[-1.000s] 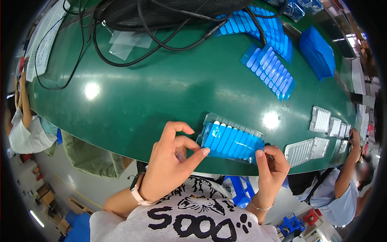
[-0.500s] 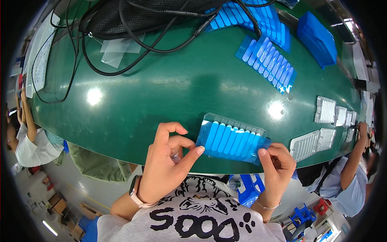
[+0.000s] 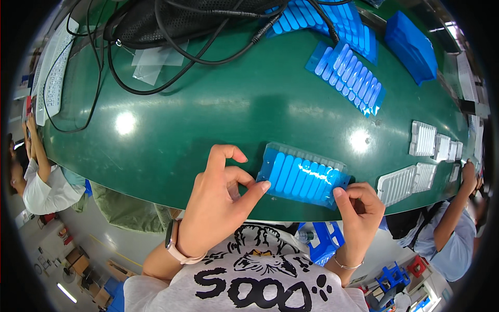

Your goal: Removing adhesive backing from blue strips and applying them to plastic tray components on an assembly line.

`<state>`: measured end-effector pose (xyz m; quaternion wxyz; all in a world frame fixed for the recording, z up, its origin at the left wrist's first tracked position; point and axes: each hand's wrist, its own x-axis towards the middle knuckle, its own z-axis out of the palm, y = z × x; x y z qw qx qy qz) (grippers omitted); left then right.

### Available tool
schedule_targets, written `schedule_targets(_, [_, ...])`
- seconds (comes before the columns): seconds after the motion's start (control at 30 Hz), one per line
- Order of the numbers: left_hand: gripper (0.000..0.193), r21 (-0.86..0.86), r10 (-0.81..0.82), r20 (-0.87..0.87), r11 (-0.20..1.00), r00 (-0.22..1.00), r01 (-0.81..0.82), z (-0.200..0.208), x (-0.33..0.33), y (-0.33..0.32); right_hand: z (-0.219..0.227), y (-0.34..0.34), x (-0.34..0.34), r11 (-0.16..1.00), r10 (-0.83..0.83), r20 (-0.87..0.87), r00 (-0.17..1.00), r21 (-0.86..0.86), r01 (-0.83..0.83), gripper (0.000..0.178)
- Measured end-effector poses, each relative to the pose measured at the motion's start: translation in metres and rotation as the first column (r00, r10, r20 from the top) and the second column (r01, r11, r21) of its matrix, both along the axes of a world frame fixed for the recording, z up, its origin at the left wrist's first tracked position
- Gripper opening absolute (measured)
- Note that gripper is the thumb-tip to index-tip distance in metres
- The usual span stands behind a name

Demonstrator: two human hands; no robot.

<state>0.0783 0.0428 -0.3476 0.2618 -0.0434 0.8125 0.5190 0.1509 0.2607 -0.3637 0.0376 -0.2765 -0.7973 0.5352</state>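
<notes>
A blue film sheet (image 3: 300,177) with a row of long rounded strips lies over a clear plastic tray (image 3: 312,156) near the table's front edge. The tray's ribbed far part shows beyond the film. My left hand (image 3: 215,200) pinches the film's left edge between thumb and a finger, its index finger raised and curled. At the right end, my right hand (image 3: 359,210) grips the film's near corner between thumb and bent fingers. Glare whitens part of the strips.
More blue strip sheets (image 3: 349,78) lie at the back, beside a blue bin (image 3: 410,47). Clear ribbed trays (image 3: 397,186) stand at the right. A black mesh bag (image 3: 150,26) and cables (image 3: 156,92) occupy the back left. Other people work at both table ends.
Both hands hold the film in nearly the same place. The film has tilted slightly, moving its bright reflection, and the left index finger has lifted a little. The whole view has shifted slightly.
</notes>
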Motion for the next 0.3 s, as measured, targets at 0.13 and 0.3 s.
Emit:
schedule_targets(0.13, [0.044,-0.016,-0.025,0.008,1.000,1.000,0.025,0.0013,-0.0037,0.0005,-0.0019,-0.0002,-0.0004,1.000,-0.010,0.004,1.000,0.019,0.010,0.017])
schedule_targets(0.3, [0.044,-0.028,-0.074,0.004,0.997,0.997,0.074,0.0028,-0.0079,0.0003,-0.0023,0.0002,-0.0015,0.997,0.017,0.034,0.999,0.073,-0.020,0.018])
